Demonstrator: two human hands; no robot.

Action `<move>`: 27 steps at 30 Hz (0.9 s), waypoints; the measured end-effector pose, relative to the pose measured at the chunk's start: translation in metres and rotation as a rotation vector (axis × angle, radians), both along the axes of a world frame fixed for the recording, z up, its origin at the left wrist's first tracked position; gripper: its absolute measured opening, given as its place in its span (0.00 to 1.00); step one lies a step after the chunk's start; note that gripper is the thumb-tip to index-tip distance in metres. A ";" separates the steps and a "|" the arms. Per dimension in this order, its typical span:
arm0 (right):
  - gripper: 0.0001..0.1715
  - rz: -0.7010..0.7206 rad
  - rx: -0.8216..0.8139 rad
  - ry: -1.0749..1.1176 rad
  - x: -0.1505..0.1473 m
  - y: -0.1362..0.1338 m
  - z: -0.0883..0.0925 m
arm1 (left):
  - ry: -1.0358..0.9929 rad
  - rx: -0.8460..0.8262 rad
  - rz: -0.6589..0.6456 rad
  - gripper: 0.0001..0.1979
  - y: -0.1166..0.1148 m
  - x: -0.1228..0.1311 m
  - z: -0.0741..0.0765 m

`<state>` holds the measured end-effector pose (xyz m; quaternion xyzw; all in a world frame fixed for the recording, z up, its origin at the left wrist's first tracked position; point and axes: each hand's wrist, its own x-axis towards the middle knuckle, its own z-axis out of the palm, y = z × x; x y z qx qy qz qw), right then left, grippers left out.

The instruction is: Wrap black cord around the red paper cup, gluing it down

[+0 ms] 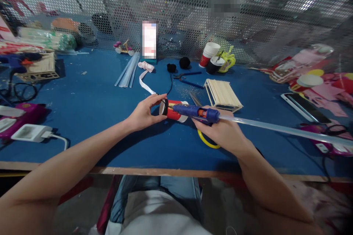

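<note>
Paper cup (173,114), red, black-banded at one end

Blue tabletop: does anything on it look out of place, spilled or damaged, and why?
Yes, slightly: pale specks are scattered on the blue tabletop near the pliers and scissors, looking like unswept debris. The red cup lies on its side, but the left hand grips its end, so that seems deliberate.

Room left, wooden frame (224,95) obstructing beyond right hand (224,130)
</note>
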<state>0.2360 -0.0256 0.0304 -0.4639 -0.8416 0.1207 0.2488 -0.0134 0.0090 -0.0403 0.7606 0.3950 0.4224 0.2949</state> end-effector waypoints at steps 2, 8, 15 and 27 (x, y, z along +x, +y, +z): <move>0.03 -0.013 -0.009 0.004 0.001 0.000 0.000 | 0.016 0.002 0.002 0.33 -0.001 0.000 0.001; 0.02 -0.004 -0.061 0.014 0.002 -0.003 0.000 | 0.061 0.007 0.006 0.34 -0.001 -0.001 0.002; 0.02 0.024 -0.003 -0.068 0.002 -0.006 0.000 | 0.069 -0.005 0.016 0.35 0.000 -0.002 0.002; 0.02 0.012 0.011 -0.068 0.001 -0.008 0.002 | 0.164 0.095 0.007 0.35 -0.002 -0.004 0.005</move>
